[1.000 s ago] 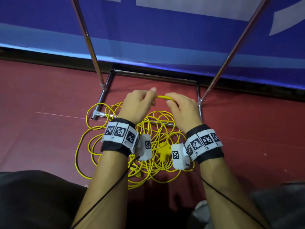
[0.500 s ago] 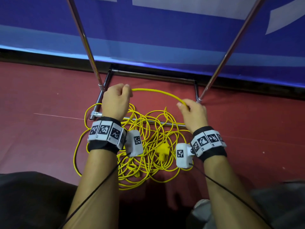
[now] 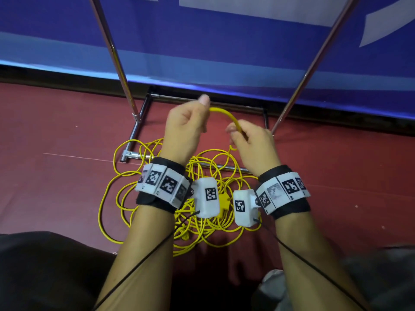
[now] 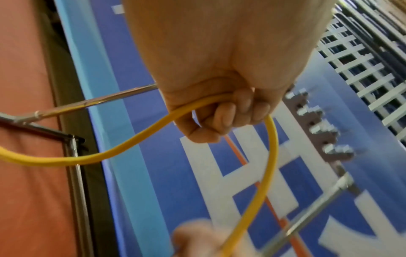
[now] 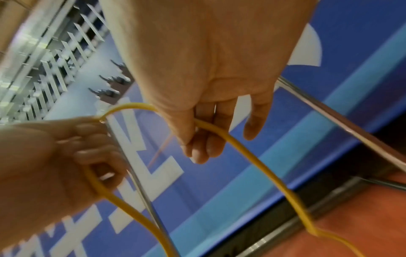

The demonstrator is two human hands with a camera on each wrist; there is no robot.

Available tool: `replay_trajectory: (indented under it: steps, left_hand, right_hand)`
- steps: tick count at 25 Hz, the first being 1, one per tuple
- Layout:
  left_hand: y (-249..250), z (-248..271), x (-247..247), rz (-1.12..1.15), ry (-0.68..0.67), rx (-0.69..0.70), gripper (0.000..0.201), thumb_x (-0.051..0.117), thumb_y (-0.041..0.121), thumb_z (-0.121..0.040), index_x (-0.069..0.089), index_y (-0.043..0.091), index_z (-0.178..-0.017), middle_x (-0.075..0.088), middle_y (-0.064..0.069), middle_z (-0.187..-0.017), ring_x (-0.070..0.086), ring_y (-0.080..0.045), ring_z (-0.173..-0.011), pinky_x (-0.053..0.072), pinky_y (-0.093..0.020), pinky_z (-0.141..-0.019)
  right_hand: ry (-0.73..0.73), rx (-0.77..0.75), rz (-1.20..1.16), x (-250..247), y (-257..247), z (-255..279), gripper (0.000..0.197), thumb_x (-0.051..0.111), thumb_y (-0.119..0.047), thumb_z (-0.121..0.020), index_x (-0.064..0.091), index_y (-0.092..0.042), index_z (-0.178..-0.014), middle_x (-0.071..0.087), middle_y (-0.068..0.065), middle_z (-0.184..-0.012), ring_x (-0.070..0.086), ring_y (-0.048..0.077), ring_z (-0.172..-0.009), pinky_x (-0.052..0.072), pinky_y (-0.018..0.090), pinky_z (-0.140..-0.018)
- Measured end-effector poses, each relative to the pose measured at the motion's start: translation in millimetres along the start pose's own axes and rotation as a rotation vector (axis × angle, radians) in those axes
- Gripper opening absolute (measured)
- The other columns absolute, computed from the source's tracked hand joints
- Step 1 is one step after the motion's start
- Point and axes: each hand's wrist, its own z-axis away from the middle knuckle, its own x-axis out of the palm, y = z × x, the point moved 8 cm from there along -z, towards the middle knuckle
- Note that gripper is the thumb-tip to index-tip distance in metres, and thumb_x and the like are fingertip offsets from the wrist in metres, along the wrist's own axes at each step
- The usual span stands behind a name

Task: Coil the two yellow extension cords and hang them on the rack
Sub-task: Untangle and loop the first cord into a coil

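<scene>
A tangle of yellow extension cord (image 3: 157, 212) lies on the red floor across the rack's front base bar (image 3: 215, 166), with a yellow plug block (image 3: 223, 199) near its middle. My left hand (image 3: 186, 126) is fisted round one strand; the left wrist view shows its fingers (image 4: 228, 114) curled over the cord (image 4: 136, 139). My right hand (image 3: 251, 142) pinches the same strand a short way along, thumb and fingers (image 5: 197, 147) closed on the cord (image 5: 252, 156). A short arc of cord (image 3: 224, 114) bridges the two hands above the pile.
The rack's two chrome uprights (image 3: 114, 55) (image 3: 314, 61) rise on either side of my hands from a dark floor frame (image 3: 265, 120). A blue banner wall (image 3: 213, 41) stands behind. In the left wrist view the rack's hooks (image 4: 318, 128) show high up. My knees fill the bottom corners.
The hands, drawn apart half a second ago with a long arc of cord between them, have come back together and risen; the arc between them is now short.
</scene>
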Motion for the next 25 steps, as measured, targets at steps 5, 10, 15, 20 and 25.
replay_trajectory:
  steps: [5, 10, 15, 20, 25]
  left_hand:
    - [-27.2, -4.4, -53.8, 0.013, 0.202, -0.091, 0.045, 0.044, 0.029, -0.099, 0.045, 0.019, -0.055, 0.041, 0.011, -0.045, 0.037, -0.011, -0.047, 0.034, -0.028, -0.053]
    - [-70.4, 4.0, -45.1, -0.206, 0.06, -0.297, 0.051, 0.041, 0.058, -0.086, 0.063, 0.026, -0.053, 0.054, 0.003, -0.05, 0.05, -0.018, -0.052, 0.04, -0.034, -0.061]
    - [-31.9, 12.7, 22.6, -0.18, -0.175, -0.155, 0.059, 0.04, 0.055, -0.094, 0.048, 0.015, -0.052, 0.042, 0.008, -0.047, 0.039, -0.014, -0.05, 0.031, -0.032, -0.055]
    - [-3.3, -1.6, -6.3, 0.08, 0.038, -0.02, 0.057, 0.04, 0.028, -0.103, 0.044, 0.004, -0.051, 0.04, -0.002, -0.049, 0.036, -0.009, -0.048, 0.03, -0.02, -0.051]
    - [-19.2, -4.7, -41.9, 0.02, 0.169, -0.052, 0.051, 0.042, 0.026, -0.103, 0.047, 0.023, -0.052, 0.041, 0.01, -0.043, 0.04, -0.013, -0.046, 0.034, -0.026, -0.053]
  right_hand:
    - [-0.104, 0.215, 0.135, 17.8, 60.8, 17.9, 0.025, 0.057, -0.035, -0.092, 0.065, -0.012, -0.084, 0.062, 0.006, -0.064, 0.058, 0.034, -0.07, 0.05, 0.043, -0.067]
    - [-0.038, 0.067, 0.108, -2.1, 20.0, 4.8, 0.015, 0.057, -0.022, -0.092, 0.071, -0.017, -0.092, 0.06, -0.003, -0.062, 0.056, 0.026, -0.068, 0.046, 0.037, -0.068]
    - [0.051, -0.155, 0.059, -12.1, -36.1, 0.3, 0.021, 0.055, -0.018, -0.086, 0.072, -0.017, -0.099, 0.072, -0.001, -0.089, 0.063, 0.024, -0.082, 0.048, 0.035, -0.074]
    - [-0.026, 0.062, 0.048, 11.6, 24.0, 4.4, 0.024, 0.049, -0.045, -0.082, 0.065, -0.035, -0.098, 0.07, 0.0, -0.074, 0.065, 0.024, -0.074, 0.054, 0.04, -0.072]
    - [-0.128, 0.224, 0.123, 25.2, 67.5, 20.9, 0.017, 0.058, -0.031, -0.093, 0.069, -0.019, -0.09, 0.067, 0.005, -0.071, 0.061, 0.031, -0.073, 0.05, 0.041, -0.07]
